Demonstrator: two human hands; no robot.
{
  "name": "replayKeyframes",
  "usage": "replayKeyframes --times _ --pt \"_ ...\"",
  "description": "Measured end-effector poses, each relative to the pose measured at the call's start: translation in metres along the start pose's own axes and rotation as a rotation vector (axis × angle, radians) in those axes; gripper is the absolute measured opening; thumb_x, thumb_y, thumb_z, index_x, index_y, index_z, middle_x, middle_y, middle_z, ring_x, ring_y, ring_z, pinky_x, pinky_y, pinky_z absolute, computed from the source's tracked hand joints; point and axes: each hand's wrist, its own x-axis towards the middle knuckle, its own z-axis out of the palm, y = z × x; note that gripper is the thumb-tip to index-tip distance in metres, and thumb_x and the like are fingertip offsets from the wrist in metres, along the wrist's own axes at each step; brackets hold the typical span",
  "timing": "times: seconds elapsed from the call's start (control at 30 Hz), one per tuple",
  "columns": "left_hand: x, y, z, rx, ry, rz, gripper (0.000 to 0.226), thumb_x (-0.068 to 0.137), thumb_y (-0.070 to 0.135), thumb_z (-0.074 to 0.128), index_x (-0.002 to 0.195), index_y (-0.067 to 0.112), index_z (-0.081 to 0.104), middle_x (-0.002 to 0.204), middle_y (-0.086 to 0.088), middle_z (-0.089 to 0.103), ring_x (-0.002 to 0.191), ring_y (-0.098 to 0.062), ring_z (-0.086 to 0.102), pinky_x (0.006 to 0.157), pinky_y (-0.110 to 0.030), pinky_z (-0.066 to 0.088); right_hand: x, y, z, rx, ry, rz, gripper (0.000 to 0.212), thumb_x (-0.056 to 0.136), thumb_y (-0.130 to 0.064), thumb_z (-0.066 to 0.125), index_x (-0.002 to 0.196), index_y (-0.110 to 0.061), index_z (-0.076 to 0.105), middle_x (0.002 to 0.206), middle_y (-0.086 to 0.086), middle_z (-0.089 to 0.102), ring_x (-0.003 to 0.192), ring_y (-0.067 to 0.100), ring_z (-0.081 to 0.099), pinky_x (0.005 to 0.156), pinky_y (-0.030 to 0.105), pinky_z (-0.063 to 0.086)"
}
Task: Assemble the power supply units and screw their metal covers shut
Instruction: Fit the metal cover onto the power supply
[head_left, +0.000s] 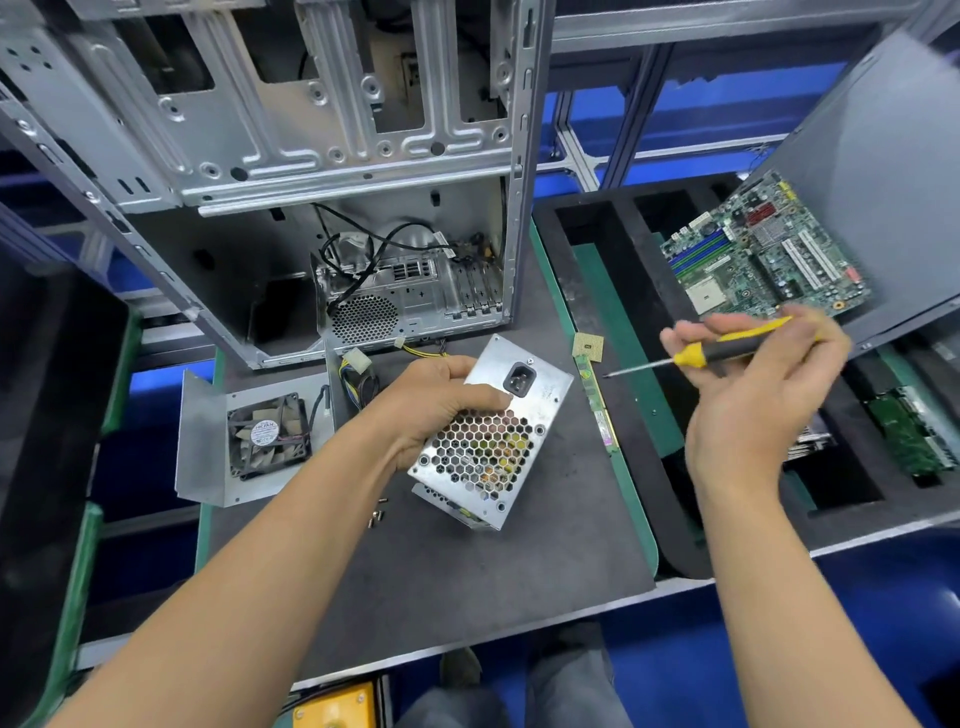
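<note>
Left hand (431, 410) is gripping the power supply unit (493, 431), tilting it up off the worktop (441, 571), loose screws (378, 514) lying just below-left of it. Right hand (753, 384) is wrapped around a yellow-black screwdriver (727, 349), whose tip is pointing left toward the unit's top-right edge, still clear of it.

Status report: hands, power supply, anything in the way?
Left hand grips power supply unit, tilted up. Right hand holds screwdriver, tip clear of it. Loose screws beside unit.
</note>
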Motion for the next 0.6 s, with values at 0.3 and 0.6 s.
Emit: replayKeyframes --times 0.3,0.6 --pt "0.0 0.0 0.001 0.004 -0.015 0.001 0.035 0.077 -0.01 0.073 0.109 0.002 0.068 0.092 -0.024 0.073 0.067 -0.03 0.071 0.064 -0.043 0.062 -0.014 -0.011 0.071 0.302 -0.083 0.312 0.023 0.105 -0.033 0.041 0.088 -0.018 0.039 0.06 -0.002 0.032 0.042 0.012 0.022 0.041 0.02 0.021" --pt "0.001 -0.001 0.0 0.029 -0.003 0.02 0.034 0.075 -0.008 0.076 0.105 0.006 0.071 0.095 -0.023 0.074 0.071 -0.029 0.071 0.07 -0.044 0.061 -0.018 0.004 0.082 0.265 0.011 0.303 0.022 0.105 -0.027 0.037 0.086 -0.016 0.036 0.057 -0.003 0.034 0.042 0.014 0.025 0.042 0.022 0.022"
